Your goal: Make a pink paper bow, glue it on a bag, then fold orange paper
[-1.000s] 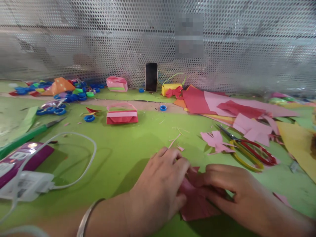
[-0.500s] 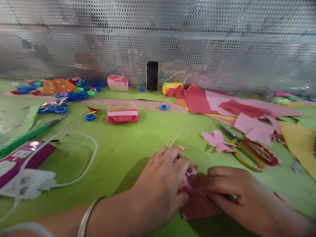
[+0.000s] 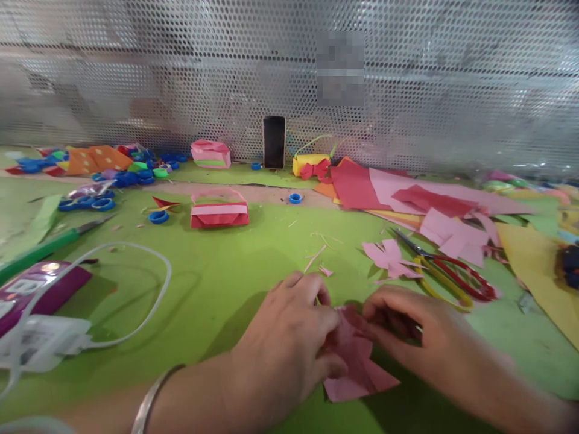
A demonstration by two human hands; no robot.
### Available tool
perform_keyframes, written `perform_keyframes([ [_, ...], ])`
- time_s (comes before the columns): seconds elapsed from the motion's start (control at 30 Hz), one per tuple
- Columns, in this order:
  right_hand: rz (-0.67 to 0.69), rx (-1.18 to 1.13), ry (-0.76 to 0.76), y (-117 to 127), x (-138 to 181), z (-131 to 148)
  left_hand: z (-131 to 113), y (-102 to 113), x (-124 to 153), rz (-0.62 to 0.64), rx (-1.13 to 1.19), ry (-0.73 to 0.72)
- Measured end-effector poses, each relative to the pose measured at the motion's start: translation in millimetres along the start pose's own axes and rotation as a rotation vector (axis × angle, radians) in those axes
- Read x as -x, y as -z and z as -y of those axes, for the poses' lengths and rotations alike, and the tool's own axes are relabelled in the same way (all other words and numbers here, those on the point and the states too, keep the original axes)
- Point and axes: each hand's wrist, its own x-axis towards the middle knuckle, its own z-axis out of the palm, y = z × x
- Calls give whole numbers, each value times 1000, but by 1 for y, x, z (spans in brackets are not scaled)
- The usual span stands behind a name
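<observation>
A pink and red folded paper piece (image 3: pixel 357 367) lies on the green table surface (image 3: pixel 226 283) near the front edge. My left hand (image 3: pixel 289 343), with a bangle on its wrist, has its fingers curled and pinches the paper's left side. My right hand (image 3: pixel 420 337) grips the paper's upper right edge with closed fingers and is a little blurred by motion. Most of the paper's top is hidden under both hands.
Red and yellow scissors (image 3: pixel 447 277) and a pink cut-out (image 3: pixel 389 256) lie right of my hands. Paper sheets (image 3: pixel 407 193) pile at the right. A red paper bag (image 3: pixel 219 211), a phone (image 3: pixel 274 141), blue rings (image 3: pixel 126 175), a purple power strip (image 3: pixel 31 295) with white cable (image 3: pixel 149 301) also show.
My right hand has lifted and shifted up to the paper's upper edge. More of the paper's lower corner now shows. The left hand has hardly moved.
</observation>
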Motion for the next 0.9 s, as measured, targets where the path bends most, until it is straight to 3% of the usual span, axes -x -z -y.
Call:
perform_keyframes([
  [0.2,15,-43,180,-3,2,0,0,0,-2,16,-85,-16],
  [0.9,60,-25,240,3,1,7,5,-1,0,-2,-72,-56],
])
